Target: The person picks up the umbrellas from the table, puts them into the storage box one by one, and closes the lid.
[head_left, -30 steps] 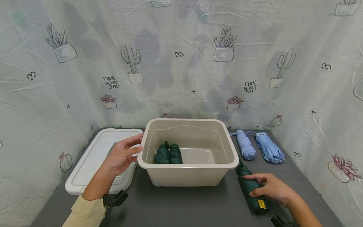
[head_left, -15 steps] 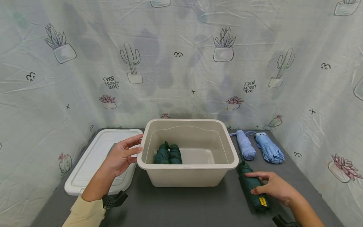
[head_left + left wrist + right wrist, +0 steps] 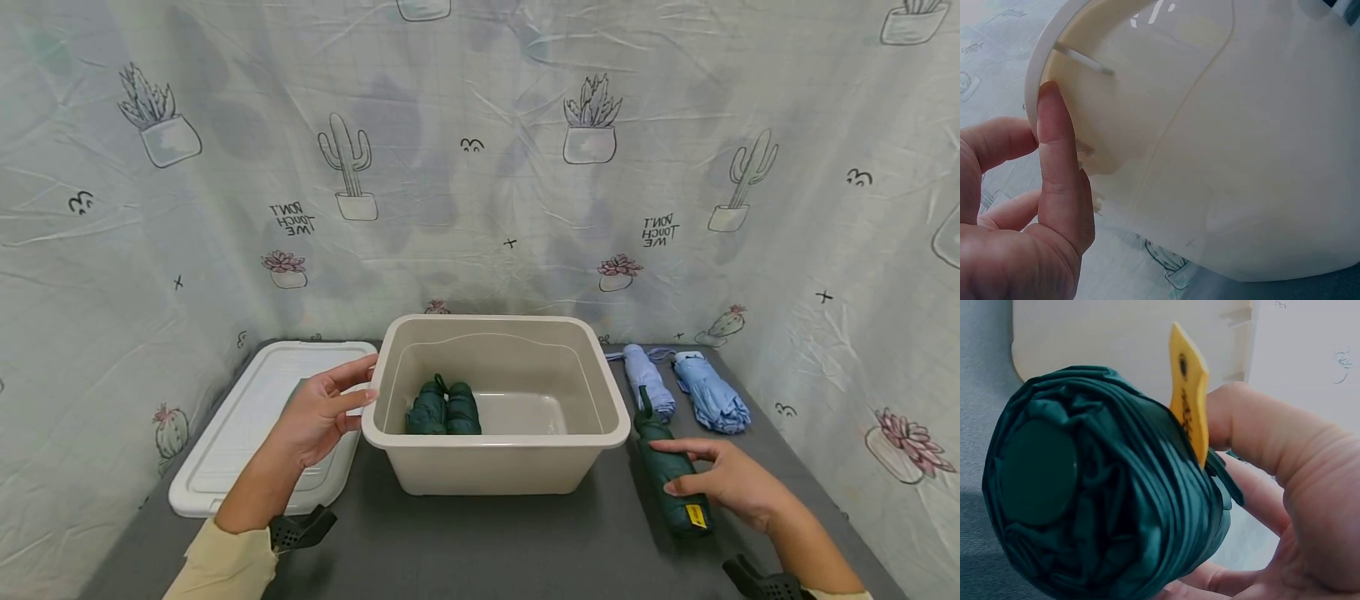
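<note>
My right hand (image 3: 738,483) grips a folded dark green umbrella (image 3: 667,479), thumb on its near side and fingers round its far side. In the right wrist view the umbrella's round end (image 3: 1038,472) faces the camera, with a yellow tag (image 3: 1188,394) on its side. Two more green umbrellas (image 3: 444,407) lie in the left half of a beige plastic bin (image 3: 495,467). At the bin's left rim (image 3: 1038,69), my left hand (image 3: 322,412) holds the edge, with the thumb lying against the outer wall under it.
A white lid (image 3: 225,467) lies on the grey table (image 3: 480,550) left of the bin. Behind the held umbrella, at the back right, rest two blue folded umbrellas, a lighter one (image 3: 648,383) and a fuller one (image 3: 712,392). A printed curtain (image 3: 480,192) closes off the back and sides.
My right hand has raised the green umbrella slightly and moved it up in the head view; its loop now overlaps the lighter blue umbrella. The left hand and bin stay put.
</note>
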Tool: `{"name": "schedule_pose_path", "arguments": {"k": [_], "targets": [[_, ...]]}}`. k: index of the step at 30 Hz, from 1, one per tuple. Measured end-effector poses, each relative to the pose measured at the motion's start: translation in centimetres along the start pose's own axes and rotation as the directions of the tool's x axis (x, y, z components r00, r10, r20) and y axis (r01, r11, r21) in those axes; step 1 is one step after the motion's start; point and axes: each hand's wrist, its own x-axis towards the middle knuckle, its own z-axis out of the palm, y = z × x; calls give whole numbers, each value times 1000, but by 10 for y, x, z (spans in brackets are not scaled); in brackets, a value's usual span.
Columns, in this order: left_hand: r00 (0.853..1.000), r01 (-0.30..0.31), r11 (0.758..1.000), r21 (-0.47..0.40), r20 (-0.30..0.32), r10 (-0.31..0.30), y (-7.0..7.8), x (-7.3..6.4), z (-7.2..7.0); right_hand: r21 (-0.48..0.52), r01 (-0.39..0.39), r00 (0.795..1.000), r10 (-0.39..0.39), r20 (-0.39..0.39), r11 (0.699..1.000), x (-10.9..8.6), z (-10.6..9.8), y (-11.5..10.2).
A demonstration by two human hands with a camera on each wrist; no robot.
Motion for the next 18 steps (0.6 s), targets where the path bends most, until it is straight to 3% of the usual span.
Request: {"name": "schedule_pose_path", "arguments": {"k": [18], "targets": [[1000, 6, 1000, 5, -3, -6, -1, 1, 0, 9, 48, 998, -49, 45, 999, 1, -9, -21]]}}
